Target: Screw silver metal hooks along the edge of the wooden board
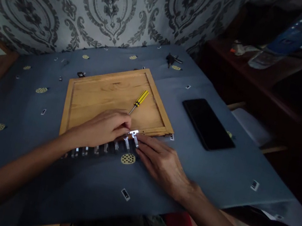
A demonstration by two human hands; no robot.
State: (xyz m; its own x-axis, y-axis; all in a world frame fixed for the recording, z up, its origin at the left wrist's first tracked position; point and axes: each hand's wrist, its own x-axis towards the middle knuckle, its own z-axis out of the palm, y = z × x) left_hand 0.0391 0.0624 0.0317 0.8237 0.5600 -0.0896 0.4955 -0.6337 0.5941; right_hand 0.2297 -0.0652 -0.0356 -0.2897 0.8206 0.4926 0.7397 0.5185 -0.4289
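A framed wooden panel (106, 85) lies on the table, with several shiny metal hooks (105, 147) in a row along its near edge. My right hand (163, 164) grips one metal hook (135, 138) by its stem, near the panel's right corner. The top plate of that hook rests at the panel's edge. My left hand (107, 127) is closed in a pinch just left of this plate; what its fingertips hold, if anything, is hidden. On the panel beyond lies a screwdriver (142, 98) with a yellow and black handle, its tip behind my left hand.
A black smartphone (208, 124) lies to the right on the blue tablecloth (81, 194). Keys (173, 59) are at the back, and a small black object (81, 74) sits behind the panel. A plastic bottle (266, 57) rests on the dark furniture at right.
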